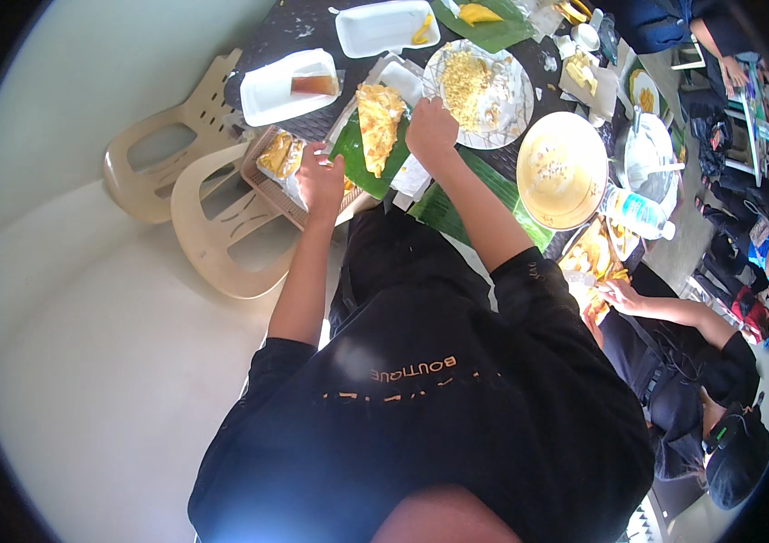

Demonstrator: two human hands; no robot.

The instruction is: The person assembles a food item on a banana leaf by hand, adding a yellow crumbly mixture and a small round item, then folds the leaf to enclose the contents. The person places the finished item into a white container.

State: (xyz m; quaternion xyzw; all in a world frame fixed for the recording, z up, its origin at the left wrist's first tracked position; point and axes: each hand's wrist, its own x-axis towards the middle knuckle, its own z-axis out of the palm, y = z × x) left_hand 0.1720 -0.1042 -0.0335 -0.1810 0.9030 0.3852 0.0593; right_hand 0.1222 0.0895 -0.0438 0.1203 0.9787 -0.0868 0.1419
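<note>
A wedge of yellow, flaky-topped food [379,127] lies on a piece of green banana leaf [348,143] in front of me. My left hand [319,184] is at the leaf's left edge, over the rim of a woven basket [262,181], its fingers apart and apparently holding nothing. Inside the basket sits yellow food in clear wrapping [282,156]. To the right of the wedge, my right hand [432,132] is closed beside a patterned white plate [518,110] bearing yellow crumbs [466,81] and a white substance. Whatever its fingers may hold is hidden.
White foam trays [267,101] stand at the far left. A cream-yellow bowl [563,172], metal pot [647,149] and water bottle [635,214] are on the right. There a co-worker's hand [620,297] reaches over more yellow food. Beige plastic chairs [190,226] adjoin the table's left side.
</note>
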